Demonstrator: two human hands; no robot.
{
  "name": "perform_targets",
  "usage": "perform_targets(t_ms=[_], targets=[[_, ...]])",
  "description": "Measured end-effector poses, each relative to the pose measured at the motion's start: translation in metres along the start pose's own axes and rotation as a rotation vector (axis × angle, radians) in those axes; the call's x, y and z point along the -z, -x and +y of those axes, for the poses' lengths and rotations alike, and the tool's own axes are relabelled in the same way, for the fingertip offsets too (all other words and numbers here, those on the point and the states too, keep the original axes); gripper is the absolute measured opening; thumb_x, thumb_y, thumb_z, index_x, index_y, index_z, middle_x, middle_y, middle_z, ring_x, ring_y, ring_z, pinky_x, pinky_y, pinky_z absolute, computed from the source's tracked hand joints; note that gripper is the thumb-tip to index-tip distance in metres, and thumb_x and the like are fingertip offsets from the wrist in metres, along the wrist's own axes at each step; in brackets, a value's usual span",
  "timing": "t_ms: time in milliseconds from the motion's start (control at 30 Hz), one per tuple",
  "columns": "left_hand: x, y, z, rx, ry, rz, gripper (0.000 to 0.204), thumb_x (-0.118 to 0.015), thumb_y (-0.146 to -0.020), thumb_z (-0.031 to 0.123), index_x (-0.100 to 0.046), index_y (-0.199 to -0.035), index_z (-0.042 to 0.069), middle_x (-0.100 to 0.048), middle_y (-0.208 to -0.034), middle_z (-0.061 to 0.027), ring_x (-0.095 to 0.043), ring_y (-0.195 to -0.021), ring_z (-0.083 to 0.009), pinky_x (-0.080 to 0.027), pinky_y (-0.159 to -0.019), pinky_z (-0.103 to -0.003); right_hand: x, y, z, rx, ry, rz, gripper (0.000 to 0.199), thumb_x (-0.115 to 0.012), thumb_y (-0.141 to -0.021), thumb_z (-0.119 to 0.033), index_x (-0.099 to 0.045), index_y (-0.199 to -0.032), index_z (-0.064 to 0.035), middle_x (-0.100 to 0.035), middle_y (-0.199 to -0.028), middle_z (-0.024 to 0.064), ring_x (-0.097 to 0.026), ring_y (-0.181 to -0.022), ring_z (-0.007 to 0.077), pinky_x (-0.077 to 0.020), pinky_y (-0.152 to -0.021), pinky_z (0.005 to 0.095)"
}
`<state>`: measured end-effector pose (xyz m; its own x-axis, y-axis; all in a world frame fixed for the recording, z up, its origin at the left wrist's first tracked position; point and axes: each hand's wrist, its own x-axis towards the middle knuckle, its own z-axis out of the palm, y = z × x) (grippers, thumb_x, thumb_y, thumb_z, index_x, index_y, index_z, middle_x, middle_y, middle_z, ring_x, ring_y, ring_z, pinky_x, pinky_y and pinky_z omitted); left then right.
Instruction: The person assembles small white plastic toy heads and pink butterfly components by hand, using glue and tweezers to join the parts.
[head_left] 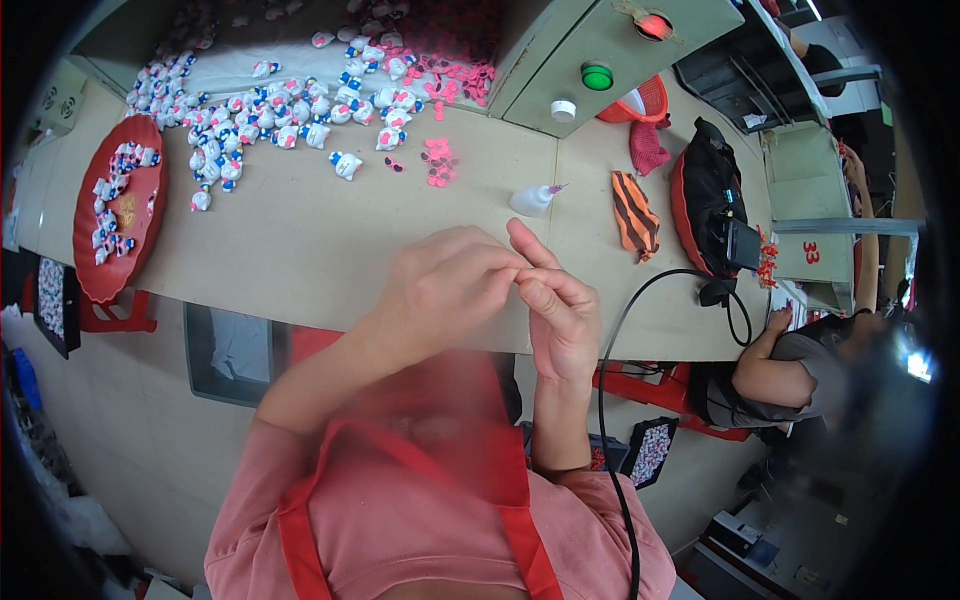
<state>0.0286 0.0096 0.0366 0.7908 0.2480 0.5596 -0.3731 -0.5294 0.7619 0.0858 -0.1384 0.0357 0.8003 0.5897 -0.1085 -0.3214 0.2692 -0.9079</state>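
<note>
My left hand (445,282) and my right hand (562,315) meet above the table's near edge. Their fingertips press together in a pinch; whatever they hold, if anything, is too small to make out. One finger of my right hand points up, away from the pinch. Beyond them stands a small white bottle (532,201) with a thin purple tip. Farther left, one white figurine (346,165) with blue and pink parts lies apart from a spread of similar figurines (265,115). Pink glasses-shaped pieces (439,163) lie in a cluster beside a single darker one (394,165).
A red scalloped tray (150,215) with figurines stands at the left. Behind is a green cabinet (540,85) with a green button (597,76). Rightward lie a striped cloth (635,215), a black bag (712,190) and a black cable (607,390). Another person (775,375) sits at the right.
</note>
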Motion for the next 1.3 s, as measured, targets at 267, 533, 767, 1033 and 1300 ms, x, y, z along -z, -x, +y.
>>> perform_targets(t_ms=[267, 533, 767, 1033, 1300], targets=[[-0.01, 0.008, 0.004, 0.509, 0.48, 0.063, 0.006, -0.056, -0.081, -0.002, -0.061, -0.084, -0.003, -0.061, -0.075, -0.0049, -0.059, -0.066, -0.0103, -0.05, -0.059, -0.023, -0.022, 0.001, 0.014, 0.259, 0.334, 0.174, 0.019, -0.062, -0.072, 0.005, -0.068, -0.09, 0.0011, -0.052, -0.12, 0.0203, -0.051, -0.109, 0.0253, -0.0414, -0.089, 0.0326], [-0.01, 0.011, -0.007, 1.073, 1.138, 0.162, 0.008, -0.057, -0.083, 0.003, -0.061, -0.088, -0.002, -0.06, -0.081, -0.0049, -0.056, -0.071, -0.0094, -0.048, -0.063, -0.024, -0.033, -0.006, 0.038, 0.728, 0.635, 0.25, 0.017, -0.064, -0.07, 0.007, -0.066, -0.086, 0.0019, -0.057, -0.113, 0.0191, -0.05, -0.109, 0.0275, -0.0445, -0.086, 0.0336], [0.049, 0.027, -0.048, 0.553, 0.333, 0.254, 0.015, -0.061, -0.079, 0.003, -0.062, -0.093, 0.001, -0.06, -0.085, -0.0045, -0.059, -0.075, -0.0139, -0.046, -0.067, -0.026, 0.015, -0.003, 0.016, 0.391, 0.1, 0.232, 0.012, -0.056, -0.073, 0.009, -0.06, -0.083, 0.0023, -0.057, -0.111, 0.0204, -0.054, -0.103, 0.0234, -0.0444, -0.085, 0.0338], [0.096, -0.004, -0.092, -0.095, -0.745, -0.204, 0.029, -0.055, -0.074, -0.006, -0.061, -0.101, 0.002, -0.059, -0.098, -0.0106, -0.059, -0.08, -0.0289, -0.049, -0.069, -0.031, 0.011, -0.057, 0.017, 0.288, 0.855, 0.411, 0.044, -0.071, -0.07, -0.007, -0.054, -0.11, 0.0017, -0.059, -0.105, 0.0124, -0.055, -0.096, 0.02, -0.0475, -0.072, 0.0277], [0.081, 0.01, -0.037, 0.857, 0.998, 0.185, 0.035, -0.054, -0.083, 0.002, -0.05, -0.118, 0.0, -0.058, -0.11, -0.0133, -0.06, -0.095, -0.0221, -0.05, -0.079, -0.031, 0.0, -0.047, 0.007, 0.137, 0.18, 0.13, 0.027, -0.065, -0.075, -0.001, -0.055, -0.1, 0.0047, -0.058, -0.103, 0.0156, -0.06, -0.082, 0.0182, -0.0488, -0.07, 0.0262]])
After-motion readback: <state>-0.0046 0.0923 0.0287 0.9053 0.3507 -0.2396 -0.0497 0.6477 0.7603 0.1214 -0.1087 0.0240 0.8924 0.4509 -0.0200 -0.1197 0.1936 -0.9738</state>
